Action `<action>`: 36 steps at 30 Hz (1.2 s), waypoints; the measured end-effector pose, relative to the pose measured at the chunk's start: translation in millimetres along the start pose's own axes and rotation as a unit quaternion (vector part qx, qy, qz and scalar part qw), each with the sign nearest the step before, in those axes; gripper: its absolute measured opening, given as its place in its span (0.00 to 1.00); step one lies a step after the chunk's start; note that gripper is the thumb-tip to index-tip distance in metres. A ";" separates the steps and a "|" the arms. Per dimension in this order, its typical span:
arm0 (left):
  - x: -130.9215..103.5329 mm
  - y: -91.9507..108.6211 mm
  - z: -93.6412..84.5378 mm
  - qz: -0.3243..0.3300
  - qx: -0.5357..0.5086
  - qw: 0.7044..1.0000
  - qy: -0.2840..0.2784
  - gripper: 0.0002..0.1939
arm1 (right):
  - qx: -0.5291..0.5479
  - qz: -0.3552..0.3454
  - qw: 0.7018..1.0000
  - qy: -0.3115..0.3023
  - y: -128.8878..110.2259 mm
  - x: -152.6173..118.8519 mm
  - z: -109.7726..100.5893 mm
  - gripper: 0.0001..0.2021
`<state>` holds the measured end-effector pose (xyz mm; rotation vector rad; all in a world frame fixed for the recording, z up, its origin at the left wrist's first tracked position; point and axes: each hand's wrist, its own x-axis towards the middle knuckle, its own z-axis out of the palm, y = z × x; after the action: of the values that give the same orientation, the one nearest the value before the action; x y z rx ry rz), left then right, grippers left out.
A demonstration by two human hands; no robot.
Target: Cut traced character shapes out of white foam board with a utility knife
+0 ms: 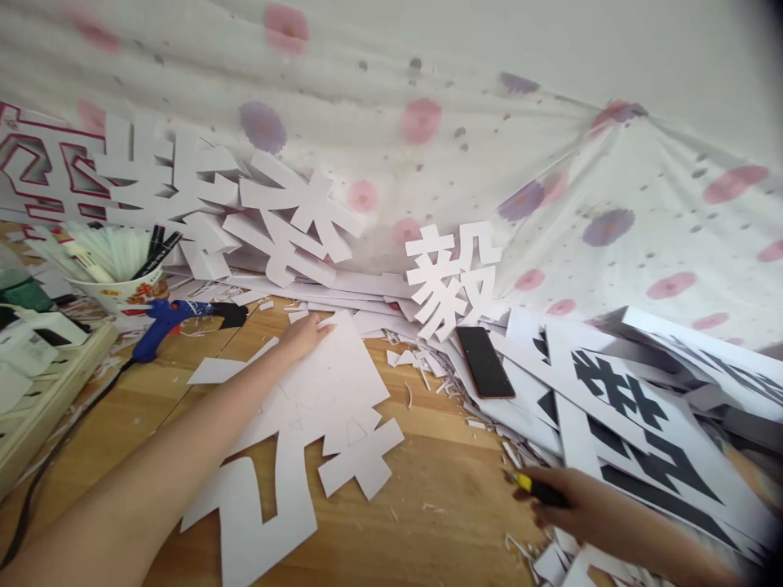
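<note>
My left hand (304, 337) reaches out over the table and grips the far part of a flat white cut-out sheet (342, 367); its fingers are close together there. Faint pencil lines run across the sheet. Nearer to me lies a white cut-out character piece (269, 546), and a smaller cross-shaped part (362, 461) sits at the sheet's right; I cannot tell whether they are joined. At the lower right, my right hand (566, 497) is closed around a yellow and black utility knife (538, 489), its tip pointing left above the table, apart from the sheet.
A blue glue gun (160, 326) and a power strip (55, 391) lie at left, beside a paper tub (126, 289) of glue sticks and pens. White cut-out characters (453, 281) lean on the curtain. A phone (485, 363) rests on stacked printed sheets (648, 440), with paper scraps around.
</note>
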<state>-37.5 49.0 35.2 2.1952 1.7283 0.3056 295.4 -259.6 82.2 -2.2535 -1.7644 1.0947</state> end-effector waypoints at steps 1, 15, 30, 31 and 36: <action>-0.2 1.3 0.4 0.004 0.000 1.000 0.002 0.22 | 0.014 -0.013 1.000 0.009 -4.2 9.0 -1.6 0.14; 7.1 -2.8 -7.2 0.028 0.030 0.998 0.046 0.21 | 0.165 -0.295 0.920 0.201 -122.6 159.9 -9.5 0.15; 8.0 -6.2 6.4 0.018 -0.003 1.000 0.026 0.23 | 0.179 -0.271 0.944 0.059 -92.3 149.6 -70.7 0.20; 8.2 -4.8 7.7 0.017 -0.005 1.000 0.025 0.23 | 0.180 -0.264 0.945 0.072 -89.8 153.8 -66.8 0.21; 8.7 -1.1 10.6 0.013 -0.007 1.000 0.023 0.23 | 0.181 -0.254 0.949 0.043 -84.8 153.5 -64.7 0.20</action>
<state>-32.5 56.3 24.7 2.2194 1.7173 0.3764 275.6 -74.2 96.2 -1.4971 -1.7834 1.0743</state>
